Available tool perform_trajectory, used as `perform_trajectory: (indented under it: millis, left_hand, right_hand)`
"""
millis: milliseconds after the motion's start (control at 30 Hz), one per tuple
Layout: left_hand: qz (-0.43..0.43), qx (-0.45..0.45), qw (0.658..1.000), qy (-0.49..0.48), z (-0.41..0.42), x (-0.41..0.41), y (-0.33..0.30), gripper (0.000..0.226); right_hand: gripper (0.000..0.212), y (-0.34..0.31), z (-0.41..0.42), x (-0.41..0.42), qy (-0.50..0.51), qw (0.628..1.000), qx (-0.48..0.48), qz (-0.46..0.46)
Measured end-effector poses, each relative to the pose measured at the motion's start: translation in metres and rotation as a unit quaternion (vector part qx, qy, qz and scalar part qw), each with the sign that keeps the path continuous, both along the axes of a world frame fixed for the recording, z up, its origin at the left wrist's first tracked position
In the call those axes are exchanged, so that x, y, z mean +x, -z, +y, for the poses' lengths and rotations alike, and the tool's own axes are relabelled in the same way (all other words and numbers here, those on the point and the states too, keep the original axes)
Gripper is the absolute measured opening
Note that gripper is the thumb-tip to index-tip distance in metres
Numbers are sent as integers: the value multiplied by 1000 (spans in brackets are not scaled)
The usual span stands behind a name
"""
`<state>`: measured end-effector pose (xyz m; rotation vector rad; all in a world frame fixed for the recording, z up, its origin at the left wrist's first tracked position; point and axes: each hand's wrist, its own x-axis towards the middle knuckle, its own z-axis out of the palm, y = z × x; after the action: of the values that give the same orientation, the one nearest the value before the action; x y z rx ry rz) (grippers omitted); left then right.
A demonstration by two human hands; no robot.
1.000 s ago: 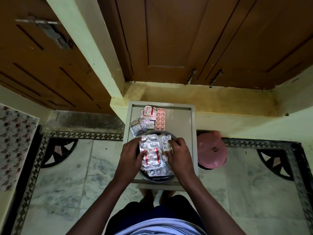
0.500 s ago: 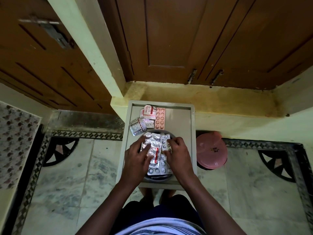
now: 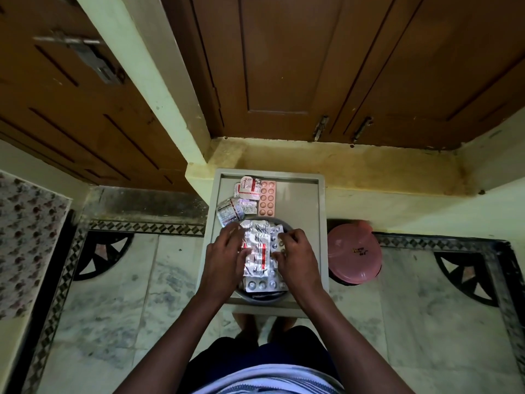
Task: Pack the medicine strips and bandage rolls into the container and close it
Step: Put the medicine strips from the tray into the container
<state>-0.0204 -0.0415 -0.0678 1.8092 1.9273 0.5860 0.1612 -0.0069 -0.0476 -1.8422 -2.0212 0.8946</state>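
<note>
A round dark container stands on the near half of a small grey table. A pile of silver medicine strips with red print fills it. My left hand presses on the left side of the pile, fingers spread flat. My right hand pinches the right edge of a strip in the pile. Behind the container lie a pink blister strip and several loose silver strips. I see no bandage rolls.
A pink round lid lies on the floor to the right of the table. Brown wooden doors and a yellow step stand behind the table. A patterned cloth is at the far left. My feet show under the table's near edge.
Both hands have closed in over the pile, the left sliding right across the strips. The strips have been pushed together into a narrower, more upright stack inside the container.
</note>
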Motion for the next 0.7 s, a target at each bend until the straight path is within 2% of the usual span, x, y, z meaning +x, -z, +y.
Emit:
perform_trajectory:
  millis: [100,233,500,700]
  left_hand:
    - [-34,-24,999,-10,16,0,-4,60]
    - [-29,-54,998,-31,26,6,-8,75]
    - [-97,-32,993,-53,29,14,-19,66]
    - [-23,-33,999,-17,-2,7,-2,57]
  right_hand:
    - [48,2,0,0,1,1000,-4,1]
    - [48,3,1,0,3,1000,-6,-2]
    - [48,2,2,0,3,1000,-1,-3]
    - [46,1,2,5,10,1000,-3,-5]
